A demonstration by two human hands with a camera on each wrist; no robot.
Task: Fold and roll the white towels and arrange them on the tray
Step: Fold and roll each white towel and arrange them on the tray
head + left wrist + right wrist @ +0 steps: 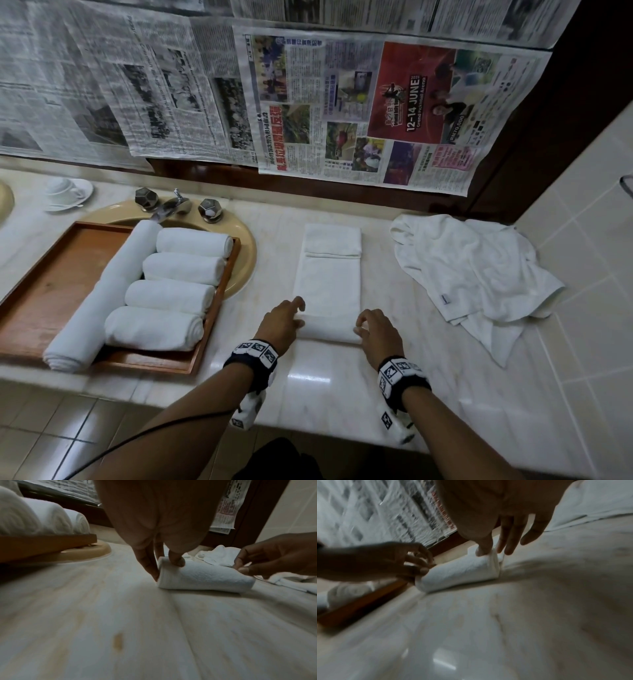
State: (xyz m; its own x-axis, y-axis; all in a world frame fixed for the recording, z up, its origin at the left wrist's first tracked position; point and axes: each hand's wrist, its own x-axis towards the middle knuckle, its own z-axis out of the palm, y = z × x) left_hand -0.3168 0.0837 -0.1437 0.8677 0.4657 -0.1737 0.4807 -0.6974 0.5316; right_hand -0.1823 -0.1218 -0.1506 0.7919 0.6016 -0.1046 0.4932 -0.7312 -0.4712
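At 9 o'clock in the head view a wooden tray point(41, 284) lies on the pale marble surface point(325, 377), partly over a beige sink point(245, 260). It holds one long rolled towel point(102, 294) lying lengthwise and, just beside it, four short rolled towels point(169, 296) stacked side by side in a row. Beyond the tray, at 11 o'clock, stand a tap point(169, 207) with two faceted knobs and a cup on a saucer point(66, 193).

In the middle, a folded white towel point(329, 281) lies flat in a long strip running toward 12 o'clock, its far end doubled over. Its near end is rolled up into a short roll point(330, 330). The left hand point(279, 325) grips the roll's left end, thumb on top and fingers point(149, 563) curled against the end face. The right hand point(378, 334) grips the right end, thumb pressed into the roll and fingers point(510, 543) reaching down past it.

At 2 o'clock, well apart from the strip, a crumpled white towel point(476, 274) lies in a heap by the tiled wall. Sheets of newspaper point(376, 113) cover the wall at 12 o'clock.
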